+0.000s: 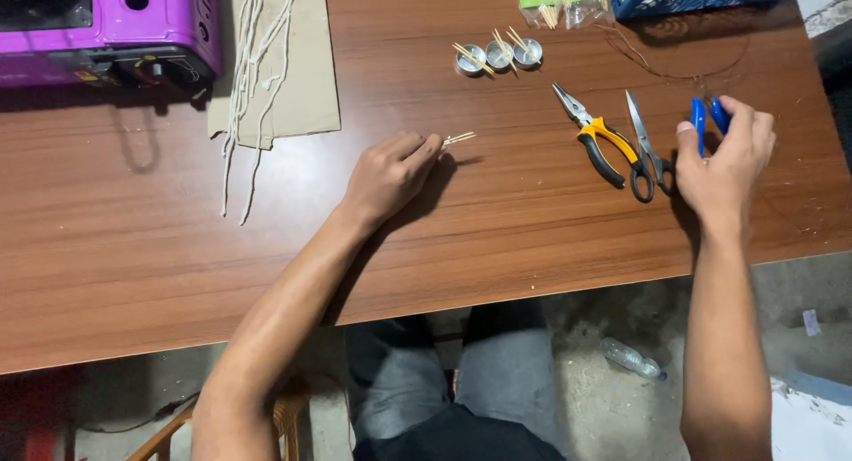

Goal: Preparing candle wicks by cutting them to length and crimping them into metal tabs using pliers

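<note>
The left hand [390, 173] rested mid-counter [497, 239], fingers pinched shut on a small bundle of sticks [459, 139] whose tips poked out toward the far edge. The right hand [723, 159], near the right edge, was closed around a blue-handled tool [707, 118]. Just left of it lay scissors [646, 146] and yellow-handled pliers [596, 137], their handles touching.

To my eye, the sticks would do best pinched close to their ends, kept level and even, with the blue tool brought in square rather than at a slant.

The tool's working end was hidden behind the fingers, so I couldn't tell its kind. Three small tins [499, 55] by the far edge had sticks laid across them; their contents were too small to make out. The purple appliance [106, 26] at the far left corner was cut off.
</note>
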